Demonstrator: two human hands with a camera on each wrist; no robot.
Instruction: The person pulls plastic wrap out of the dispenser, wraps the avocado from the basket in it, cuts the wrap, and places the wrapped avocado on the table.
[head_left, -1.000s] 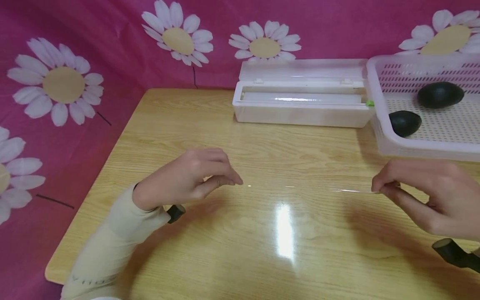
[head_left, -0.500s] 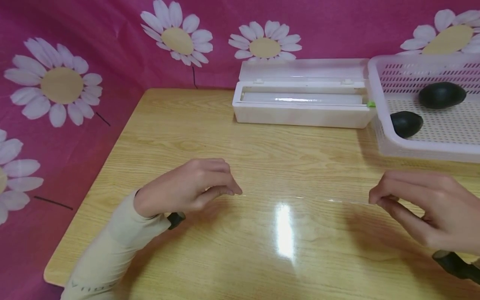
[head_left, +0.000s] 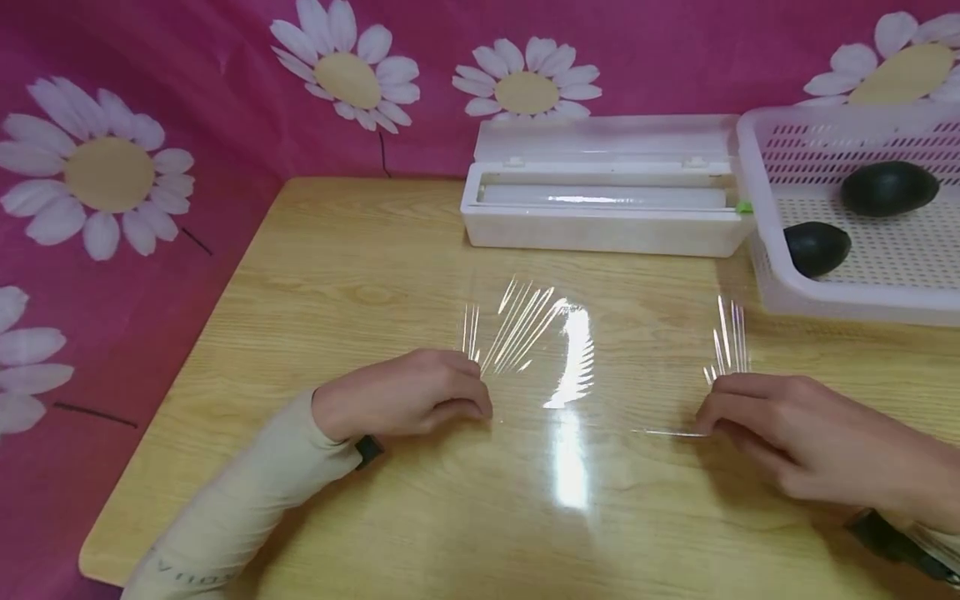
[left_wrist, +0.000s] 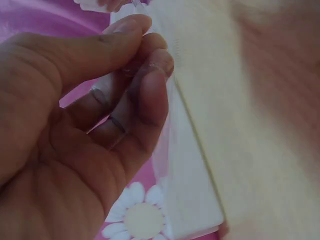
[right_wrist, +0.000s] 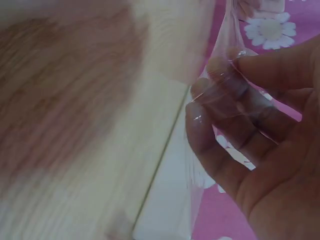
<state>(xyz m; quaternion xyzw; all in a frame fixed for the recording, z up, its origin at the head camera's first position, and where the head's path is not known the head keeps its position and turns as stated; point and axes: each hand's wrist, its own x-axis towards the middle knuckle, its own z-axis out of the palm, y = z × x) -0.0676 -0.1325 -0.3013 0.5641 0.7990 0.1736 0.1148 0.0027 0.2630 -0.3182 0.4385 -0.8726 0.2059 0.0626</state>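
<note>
Two hands hold a clear sheet of cling film [head_left: 576, 358] by its near corners

On the left, the left hand [head_left: 405, 396] is over the surface [head_left: 330, 283], in from its left edge. Its thumb and fingers pinch the film's near left corner. Thin, shiny creases run from there toward the back edge of the surface.

In the middle is the film. It spreads between the two hands, in front of the white box [head_left: 600, 231]. It is so see-through that I cannot tell how much of it touches the wood.

The box sits along the back edge of the surface. Its lid [head_left: 607, 137] stands up, and a film roll [head_left: 603, 197] lies inside. A small green piece [head_left: 744, 207] is at the right end of its front rim.

Next comes the right hand [head_left: 802, 429]. Its thumb and fingers pinch the near right corner of the film, with more creases behind them.

Farthest right, just beside the box, is a white basket [head_left: 877, 292]. It holds two dark egg-shaped things, one by its left wall [head_left: 817, 248] and one farther back [head_left: 890, 188].

I think the step now is spreading the film flat. The next move seems to call for pulling both corners evenly, putting the near edge down smoothly, then letting go gently. If one side comes down first, the film could wrinkle or stick to itself.
</note>
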